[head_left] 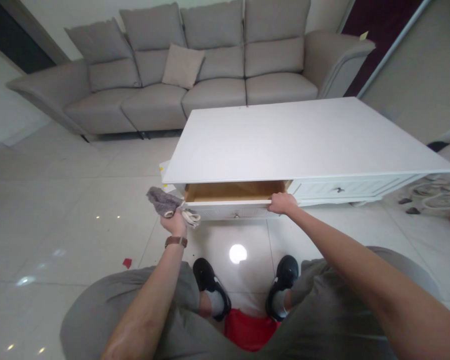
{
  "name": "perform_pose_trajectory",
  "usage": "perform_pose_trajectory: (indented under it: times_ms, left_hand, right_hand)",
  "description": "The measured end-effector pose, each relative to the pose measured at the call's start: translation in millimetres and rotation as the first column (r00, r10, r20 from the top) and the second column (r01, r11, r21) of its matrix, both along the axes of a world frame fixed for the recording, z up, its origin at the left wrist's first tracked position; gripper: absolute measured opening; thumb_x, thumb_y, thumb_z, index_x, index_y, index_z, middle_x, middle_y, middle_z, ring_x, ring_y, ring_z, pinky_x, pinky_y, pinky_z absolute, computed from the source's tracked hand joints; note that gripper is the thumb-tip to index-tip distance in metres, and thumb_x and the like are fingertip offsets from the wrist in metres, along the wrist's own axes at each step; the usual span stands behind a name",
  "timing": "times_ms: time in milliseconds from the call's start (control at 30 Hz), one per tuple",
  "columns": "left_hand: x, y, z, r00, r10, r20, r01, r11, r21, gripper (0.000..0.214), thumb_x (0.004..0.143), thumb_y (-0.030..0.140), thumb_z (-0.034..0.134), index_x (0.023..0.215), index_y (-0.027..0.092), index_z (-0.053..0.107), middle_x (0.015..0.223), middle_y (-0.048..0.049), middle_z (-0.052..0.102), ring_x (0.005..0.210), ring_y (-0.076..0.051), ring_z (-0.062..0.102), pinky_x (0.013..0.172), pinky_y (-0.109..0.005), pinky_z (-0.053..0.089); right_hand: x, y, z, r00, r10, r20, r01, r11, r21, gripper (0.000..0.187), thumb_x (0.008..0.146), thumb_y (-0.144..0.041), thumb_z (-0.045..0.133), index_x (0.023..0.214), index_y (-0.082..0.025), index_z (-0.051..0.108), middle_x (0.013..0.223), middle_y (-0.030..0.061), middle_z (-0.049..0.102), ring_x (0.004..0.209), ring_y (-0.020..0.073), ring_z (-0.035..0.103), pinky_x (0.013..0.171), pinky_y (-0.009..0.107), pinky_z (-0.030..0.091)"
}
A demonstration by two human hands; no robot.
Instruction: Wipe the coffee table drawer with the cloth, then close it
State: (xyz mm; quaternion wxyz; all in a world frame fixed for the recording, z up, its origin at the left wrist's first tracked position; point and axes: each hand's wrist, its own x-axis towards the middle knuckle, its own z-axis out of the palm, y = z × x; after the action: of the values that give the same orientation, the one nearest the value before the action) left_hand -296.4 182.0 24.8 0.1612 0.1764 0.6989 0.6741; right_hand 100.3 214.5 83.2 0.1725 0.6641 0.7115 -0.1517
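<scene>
A white coffee table stands in front of me with its left drawer pulled out part way. The drawer's bare wooden inside shows below the tabletop. My right hand is closed over the top edge of the drawer front at its right end. My left hand, with a brown watch strap at the wrist, is wrapped round a bunched grey and cream cloth. That cloth is beside the drawer's left corner; I cannot tell whether it touches. A small knob sits on the drawer front.
A second drawer at the right is closed. Behind the table is a long grey sofa with a beige cushion. A red scrap lies on the tiled floor. Something red is between my feet. Fabric items lie at the right.
</scene>
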Motion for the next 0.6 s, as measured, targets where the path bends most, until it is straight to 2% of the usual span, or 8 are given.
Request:
perform_pose_trajectory:
  times_ms: [67,133,267,333,533,600]
  left_hand:
    - [3,-7,-5.9,0.965,-0.064,-0.254,0.064,0.998,-0.009,0.035,0.065,0.007,0.072,0.097,0.017,0.062,0.109,-0.0085,0.074,0.108,-0.023,0.07,0.104,-0.043,0.054]
    - [11,-15,-15.6,0.931,-0.089,-0.355,0.08,0.996,-0.039,0.038,0.067,0.011,0.073,0.103,0.016,0.065,0.114,-0.0113,0.074,0.111,-0.025,0.07,0.105,-0.044,0.053]
    - [30,-25,-33.1,0.972,-0.041,-0.231,0.008,0.99,-0.139,0.035,0.07,0.016,0.072,0.105,0.012,0.067,0.109,-0.0161,0.076,0.102,-0.027,0.074,0.094,-0.044,0.058]
    - [43,-27,-37.6,0.98,-0.06,-0.191,0.023,0.981,-0.194,0.032,0.07,0.016,0.074,0.1,0.012,0.07,0.105,-0.0165,0.077,0.098,-0.028,0.074,0.091,-0.044,0.059]
    - [110,-43,-39.5,0.948,-0.296,-0.114,0.26,0.931,-0.256,0.021,0.07,0.017,0.075,0.091,0.012,0.074,0.095,-0.0144,0.08,0.088,-0.026,0.076,0.082,-0.038,0.06]
    - [137,-49,-37.4,0.923,-0.374,-0.088,0.331,0.891,-0.312,0.018,0.07,0.018,0.075,0.087,0.012,0.075,0.093,-0.0156,0.08,0.086,-0.027,0.076,0.079,-0.038,0.06]
  right_hand:
    - [0,0,-0.8,1.0,0.014,-0.001,-0.013,1.0,0.023,0.044,0.082,-0.042,0.063,0.112,-0.015,0.078,0.113,0.0216,0.074,0.11,0.0364,0.069,0.089,0.042,0.054]
    - [1,0,-1.6,1.0,0.014,-0.003,-0.014,0.999,0.034,0.043,0.082,-0.042,0.064,0.112,-0.015,0.078,0.111,0.0213,0.075,0.109,0.0357,0.07,0.088,0.041,0.054]
    - [1,0,-2.1,1.0,0.015,0.001,-0.015,0.999,0.04,0.044,0.082,-0.041,0.063,0.113,-0.013,0.078,0.112,0.0219,0.075,0.109,0.0354,0.07,0.088,0.041,0.055]
    - [1,0,-1.9,1.0,0.018,0.004,-0.018,0.999,0.045,0.044,0.081,-0.04,0.063,0.112,-0.013,0.078,0.112,0.0217,0.075,0.109,0.0356,0.07,0.088,0.041,0.055]
    - [1,1,-1.9,1.0,0.012,0.022,-0.013,0.998,0.054,0.047,0.081,-0.039,0.062,0.115,-0.011,0.077,0.112,0.0228,0.075,0.109,0.0359,0.07,0.087,0.041,0.055]
    - [1,1,-1.9,1.0,0.009,0.029,-0.01,0.999,0.047,0.048,0.08,-0.039,0.062,0.116,-0.011,0.077,0.114,0.023,0.074,0.11,0.0354,0.07,0.088,0.04,0.055]
